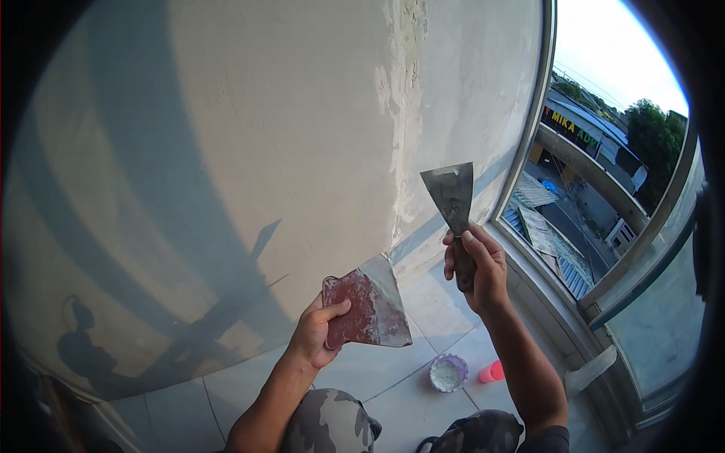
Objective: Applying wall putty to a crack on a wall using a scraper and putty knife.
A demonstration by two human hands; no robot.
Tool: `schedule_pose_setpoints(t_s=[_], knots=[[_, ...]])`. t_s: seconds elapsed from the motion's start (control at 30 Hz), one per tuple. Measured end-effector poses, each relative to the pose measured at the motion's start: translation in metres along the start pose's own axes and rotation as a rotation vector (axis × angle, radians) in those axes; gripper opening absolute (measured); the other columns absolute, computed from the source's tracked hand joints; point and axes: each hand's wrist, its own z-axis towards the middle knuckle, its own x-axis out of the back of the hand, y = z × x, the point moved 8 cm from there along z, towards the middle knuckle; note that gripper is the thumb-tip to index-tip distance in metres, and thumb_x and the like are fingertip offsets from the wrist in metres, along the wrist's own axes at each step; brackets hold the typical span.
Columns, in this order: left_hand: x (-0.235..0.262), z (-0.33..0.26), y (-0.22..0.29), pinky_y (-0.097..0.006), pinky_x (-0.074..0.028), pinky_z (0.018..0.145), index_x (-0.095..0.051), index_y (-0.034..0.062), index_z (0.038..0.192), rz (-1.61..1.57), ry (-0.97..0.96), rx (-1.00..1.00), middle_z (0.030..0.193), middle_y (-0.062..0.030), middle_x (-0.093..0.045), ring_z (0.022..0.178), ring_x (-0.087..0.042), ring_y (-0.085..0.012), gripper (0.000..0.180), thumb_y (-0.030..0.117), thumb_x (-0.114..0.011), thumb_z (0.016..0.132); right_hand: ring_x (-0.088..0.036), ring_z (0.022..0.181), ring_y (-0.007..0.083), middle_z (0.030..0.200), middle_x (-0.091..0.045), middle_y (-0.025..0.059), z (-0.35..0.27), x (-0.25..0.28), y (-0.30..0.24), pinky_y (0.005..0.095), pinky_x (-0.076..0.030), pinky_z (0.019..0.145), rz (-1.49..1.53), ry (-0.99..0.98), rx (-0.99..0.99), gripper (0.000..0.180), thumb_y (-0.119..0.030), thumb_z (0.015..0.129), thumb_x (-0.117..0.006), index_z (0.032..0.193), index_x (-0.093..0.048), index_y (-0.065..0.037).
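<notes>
My left hand (308,336) is closed around the red back of a wide putty spreader (361,308), its thumb lying on the front. White putty is smeared over the spreader's red face and its pale blade. Farther right, my right hand (485,266) grips a putty knife (451,198) by its dark handle. The knife's blade points up, is marked with grey residue and appears apart from the spreader. Beyond both tools stands a plastered wall (294,121), with a rough, peeling white strip (405,98) running down its corner.
On the tiled floor (355,370) near my knees are a purple-rimmed bowl (433,373) of white paste and a pink cup (492,371). A window frame (538,98) to the right opens onto roofs and a street below. Shadows of me and the tools fall on the wall.
</notes>
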Motion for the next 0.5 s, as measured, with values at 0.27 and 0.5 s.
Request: schedule_pose_setpoints(t_s=[0.27, 0.5], knots=[[-0.014, 0.000, -0.005, -0.036, -0.053, 0.093, -0.047, -0.0011, 0.129, 0.012, -0.072, 0.079, 0.117, -0.0117, -0.062, 0.104, -0.064, -0.0205, 0.038, 0.000, -0.050, 0.092, -0.062, 0.078, 0.0195, 0.093, -0.062, 0.0109, -0.074, -0.012, 0.018, 0.0303, -0.052, 0.068, -0.901, -0.251, 0.218, 0.052, 0.016, 0.082, -0.055, 0.126, -0.064, -0.011], [-0.011, -0.009, -0.009, -0.037, -0.057, 0.089, -0.047, 0.0010, 0.129, 0.063, -0.022, 0.045, 0.114, -0.0123, -0.063, 0.101, -0.066, -0.0212, 0.039, 0.000, -0.053, 0.091, -0.061, 0.075, 0.0234, 0.089, -0.060, 0.0114, -0.093, 0.001, 0.023, 0.0313, -0.050, 0.064, -1.161, -0.342, 0.436, 0.049, 0.013, 0.084, -0.058, 0.125, -0.066, -0.013]])
